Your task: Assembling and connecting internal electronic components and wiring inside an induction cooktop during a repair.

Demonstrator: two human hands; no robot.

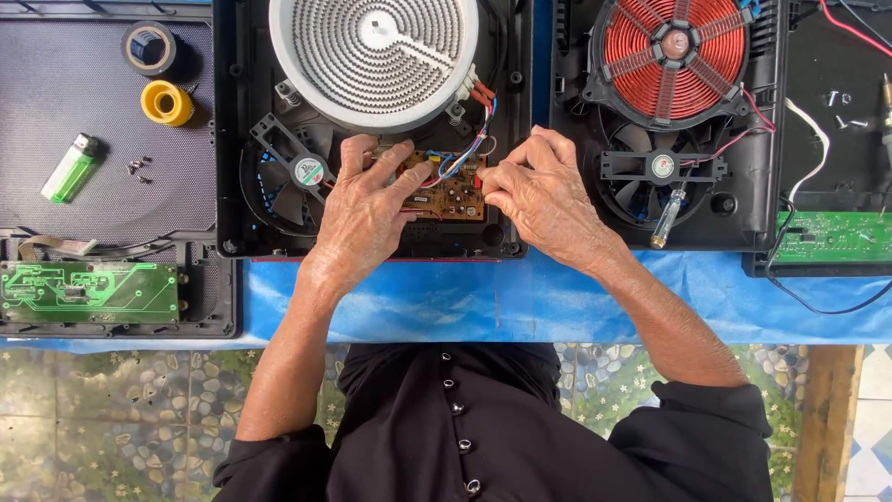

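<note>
Both hands, left hand (367,209) and right hand (539,191), pinch brown circuit board (455,195); long axis left-right.

Two fans (295,172) (662,167), two tape rolls (149,46) (167,102) — one lighter (70,168), one screwdriver (669,216).

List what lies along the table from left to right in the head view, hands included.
Green lighter → yellow tape roll → small black fan → left hand → brown circuit board → right hand → screwdriver → green circuit board.
</note>
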